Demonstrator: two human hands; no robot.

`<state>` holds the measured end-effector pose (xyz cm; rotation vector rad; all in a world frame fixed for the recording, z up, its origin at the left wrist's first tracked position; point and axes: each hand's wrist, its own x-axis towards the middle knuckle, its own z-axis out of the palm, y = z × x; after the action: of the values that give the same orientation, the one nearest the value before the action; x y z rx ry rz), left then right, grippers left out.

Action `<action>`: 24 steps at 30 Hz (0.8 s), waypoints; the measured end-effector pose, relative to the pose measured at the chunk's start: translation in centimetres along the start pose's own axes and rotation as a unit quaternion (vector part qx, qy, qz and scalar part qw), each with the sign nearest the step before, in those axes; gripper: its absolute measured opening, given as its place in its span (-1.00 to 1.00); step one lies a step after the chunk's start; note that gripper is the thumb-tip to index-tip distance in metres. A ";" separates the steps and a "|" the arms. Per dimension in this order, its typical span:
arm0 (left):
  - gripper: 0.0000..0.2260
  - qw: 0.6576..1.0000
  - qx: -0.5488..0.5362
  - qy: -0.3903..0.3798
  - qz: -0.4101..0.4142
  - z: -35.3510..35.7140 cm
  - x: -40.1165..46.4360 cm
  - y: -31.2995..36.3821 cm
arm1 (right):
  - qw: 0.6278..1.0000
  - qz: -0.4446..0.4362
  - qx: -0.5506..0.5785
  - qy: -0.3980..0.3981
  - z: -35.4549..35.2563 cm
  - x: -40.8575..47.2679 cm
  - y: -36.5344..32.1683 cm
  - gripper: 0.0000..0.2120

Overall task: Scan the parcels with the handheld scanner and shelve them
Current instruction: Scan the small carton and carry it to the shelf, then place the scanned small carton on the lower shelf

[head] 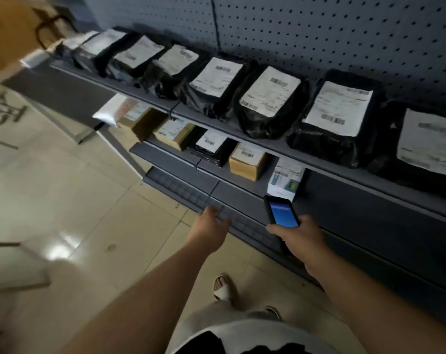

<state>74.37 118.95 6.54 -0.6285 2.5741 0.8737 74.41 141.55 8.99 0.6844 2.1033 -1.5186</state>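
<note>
Down low by the bottom shelf [181, 185], the left hand [211, 229] reaches out with its fingers loose and spread, and it holds nothing. Its fingertips are right at the front edge of that shelf. Just beside it, the right hand [297, 232] is wrapped around the handheld scanner [280, 212], a dark thing with a bright blue screen that faces up. The two hands are near each other but do not touch.

On the top shelf [280, 146] lies a long row of black bag parcels [265, 103], each with a white label on top. They sit side by side, close together. On the middle shelf [242, 181] below sit smaller parcels: brown boxes [246, 162], a small black parcel [213, 146], and a white box [284, 180] just above the scanner. A white soft parcel [109, 109] sticks out at the far end of that shelf.

Behind the shelves is a grey wall [344, 34] full of little holes. The floor [89, 187] has shiny pale tiles, and a foot in a white sandal [223, 288] stands on it
</note>
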 end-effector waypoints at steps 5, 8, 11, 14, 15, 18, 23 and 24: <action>-0.40 0.997 -0.004 0.054 -0.049 -4.1 -1.5 -5.4 | 0.994 -0.045 -0.066 -0.073 6.2 -0.5 -3.8 -0.42; -0.42 0.993 -0.003 0.091 -0.078 -7.5 -1.6 -9.0 | 0.983 -0.083 -0.117 -0.113 11.1 -1.1 -6.9 -0.41; -0.42 0.987 -0.005 0.127 -0.096 -11.0 -1.2 -13.0 | 0.970 -0.116 -0.156 -0.146 16.9 -2.0 -10.0 -0.40; -0.43 0.980 -0.024 0.156 -0.123 -14.7 -0.8 -17.6 | 0.960 -0.137 -0.178 -0.170 23.1 -2.7 -12.4 -0.41; -0.43 0.976 -0.033 0.165 -0.134 -15.9 -0.5 -19.3 | 0.955 -0.142 -0.187 -0.182 25.2 -3.3 -13.2 -0.42; -0.44 0.965 -0.067 0.186 -0.172 -19.6 0.0 -24.3 | 0.944 -0.157 -0.209 -0.202 31.8 -4.7 -15.2 -0.33; -0.44 0.944 -0.106 0.210 -0.231 -24.3 0.7 -31.6 | 0.922 -0.163 -0.220 -0.274 40.9 -6.4 -17.8 -0.40; -0.44 0.940 -0.114 0.215 -0.240 -25.2 0.9 -32.7 | 0.916 -0.167 -0.231 -0.282 42.6 -6.3 -18.2 -0.36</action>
<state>85.71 79.37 9.21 -1.5919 2.4950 0.9440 70.96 95.21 13.90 -0.2745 2.0456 -1.1104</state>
